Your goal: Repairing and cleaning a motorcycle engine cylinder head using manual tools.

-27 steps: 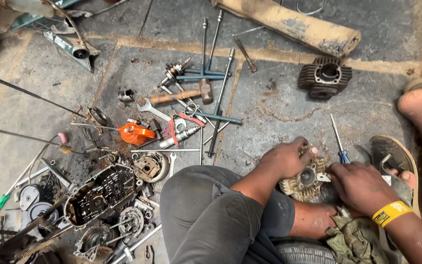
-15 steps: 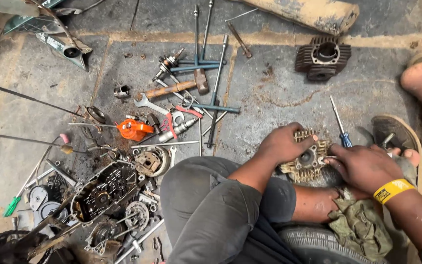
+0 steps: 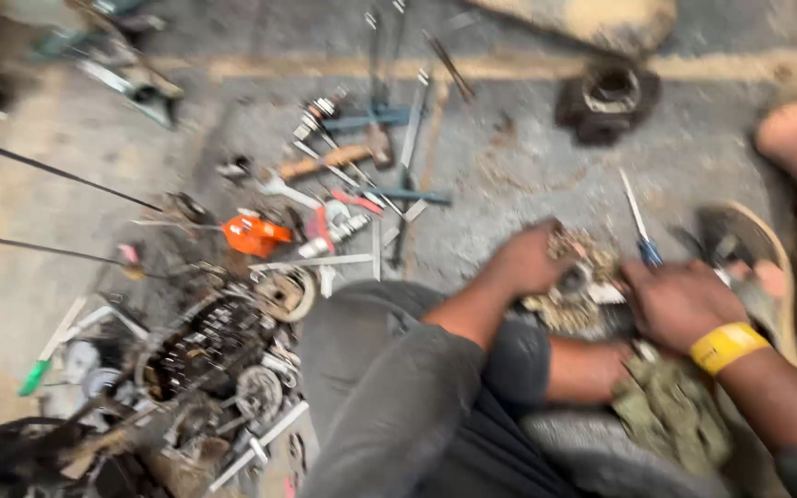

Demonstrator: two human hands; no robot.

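left hand (image 3: pixel 529 261) curled over the near-left edge of a grimy metal engine part (image 3: pixel 576 290), fingers bent onto it, so gripping. right hand (image 3: pixel 677 302) clamps the same part from the right, knuckles up, a yellow wristband (image 3: pixel 729 346) on that wrist. frame is motion-blurred, so exact finger placement is unclear. the part sits low on the concrete floor (image 3: pixel 509 166), between the two hands, just ahead of the person's bent knee in grey trousers (image 3: pixel 389 387).

handling, as judged: cast metal with fins or teeth, looks dense and stiff, likely heavy for its bulk. surface appears oily and dirt-caked, so slippery; ribbed edges give purchase but may be sharp. best held two-handed at opposite rims, as now, rather than by any thin projecting piece.

outward: a blue-handled screwdriver (image 3: pixel 640 231) lies just beyond the right hand, tip pointing away. an olive rag (image 3: pixel 671 415) bunched under the right forearm. a sandal (image 3: pixel 749 249) to the right. a dark finned cylinder (image 3: pixel 607 100) stands well apart, further up. left of the knee, an open engine case (image 3: pixel 205 346) among loose gears. beyond it, an orange tool (image 3: pixel 253 235), a wooden-handled hammer (image 3: pixel 343 159) and scattered spanners. a green-handled screwdriver (image 3: pixel 41 367) far left.
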